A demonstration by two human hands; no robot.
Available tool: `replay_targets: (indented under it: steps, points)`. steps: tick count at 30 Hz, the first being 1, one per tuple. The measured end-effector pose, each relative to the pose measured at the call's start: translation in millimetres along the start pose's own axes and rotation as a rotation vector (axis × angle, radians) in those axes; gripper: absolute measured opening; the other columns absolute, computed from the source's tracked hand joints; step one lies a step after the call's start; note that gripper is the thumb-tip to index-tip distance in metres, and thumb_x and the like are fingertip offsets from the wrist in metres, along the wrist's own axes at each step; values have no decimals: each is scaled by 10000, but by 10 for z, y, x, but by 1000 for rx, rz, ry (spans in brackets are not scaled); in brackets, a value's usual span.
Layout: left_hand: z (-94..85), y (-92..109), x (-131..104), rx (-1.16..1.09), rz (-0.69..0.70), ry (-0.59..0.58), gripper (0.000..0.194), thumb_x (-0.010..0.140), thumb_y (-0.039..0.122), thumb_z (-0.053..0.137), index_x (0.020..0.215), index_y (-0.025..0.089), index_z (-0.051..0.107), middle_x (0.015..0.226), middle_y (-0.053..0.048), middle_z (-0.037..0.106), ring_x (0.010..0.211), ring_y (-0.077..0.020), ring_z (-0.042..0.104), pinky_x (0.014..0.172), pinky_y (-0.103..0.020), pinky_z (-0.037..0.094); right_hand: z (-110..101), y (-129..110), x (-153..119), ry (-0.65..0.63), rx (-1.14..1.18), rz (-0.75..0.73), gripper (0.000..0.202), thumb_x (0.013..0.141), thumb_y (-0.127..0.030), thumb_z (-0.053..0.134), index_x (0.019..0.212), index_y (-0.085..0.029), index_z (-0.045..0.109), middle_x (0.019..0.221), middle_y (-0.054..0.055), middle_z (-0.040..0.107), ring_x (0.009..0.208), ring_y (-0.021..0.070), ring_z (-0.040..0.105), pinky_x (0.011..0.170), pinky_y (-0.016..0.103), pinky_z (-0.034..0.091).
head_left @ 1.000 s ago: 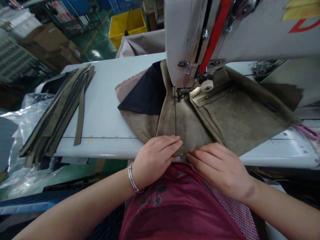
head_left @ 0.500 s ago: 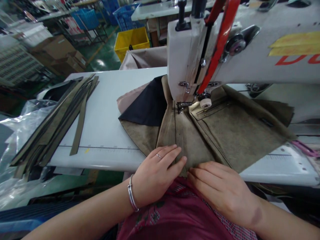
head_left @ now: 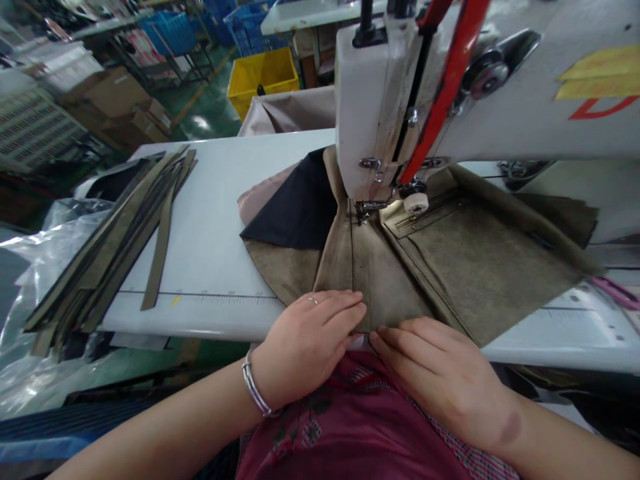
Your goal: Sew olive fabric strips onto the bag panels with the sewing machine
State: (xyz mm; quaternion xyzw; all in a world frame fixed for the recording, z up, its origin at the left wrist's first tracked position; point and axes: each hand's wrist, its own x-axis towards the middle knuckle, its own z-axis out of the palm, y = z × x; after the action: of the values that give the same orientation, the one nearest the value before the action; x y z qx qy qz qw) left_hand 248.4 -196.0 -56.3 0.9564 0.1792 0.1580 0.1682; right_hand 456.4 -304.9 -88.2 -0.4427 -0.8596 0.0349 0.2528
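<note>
Head view shows us, at far left, crumpled clear plastic sheeting [head_left: 30,273] beside a loose bundle of long olive fabric strips [head_left: 113,257], which lies on the white, smooth-topped bench [head_left: 205,233]. Next comes the olive-brown, suede-like garment piece [head_left: 480,267], spread across the bench and under the head of the white sewing machine [head_left: 357,113], with a triangle of black lining cloth [head_left: 295,213] showing on its left part. Our left grip [head_left: 305,340], a bare hand with a thin ring, is palm down, fingers close together and slightly bent, the tips resting on the strip of cloth that runs toward the small metal presser foot [head_left: 364,215]. Just to its right, our right grip [head_left: 445,373] also has its fingers pressed together, with the tips on the cloth near its front edge; its thumb is hidden. We cannot tell whether either grip pinches the cloth from beneath. Farther right lie the part with the slim zipped pocket [head_left: 415,227] and, at its corner, a pink-purple handle [head_left: 615,292]. We judge the step in hand to be lining up a long seam at the needle. As we read it, the next move calls for light, even guidance from both grips, with the layers flat, the line straight and the folds beside it out of the foot's way.
</note>
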Motion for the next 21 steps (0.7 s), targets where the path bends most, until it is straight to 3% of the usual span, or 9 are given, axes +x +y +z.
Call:
replay_targets:
  steps: [7, 21]
  points:
    - [72, 91, 23, 224, -22, -207, 439, 941, 314, 496, 1362, 189, 490, 1424, -111, 478, 1242, -272, 500, 1024, -445, 477, 0, -22, 26, 40, 32, 16, 163, 899, -75, 518, 1001, -77, 646, 845, 69, 625, 800, 183, 517, 699, 335, 475]
    - [104, 50, 85, 246, -4, -177, 415, 953, 294, 457, 1344, 166, 509, 1407, -127, 489, 1284, -266, 470, 1065, -424, 439, -73, 58, 128, 22, 15, 3, 166, 899, -84, 485, 864, -124, 642, 791, 59, 614, 731, 168, 506, 633, 309, 461]
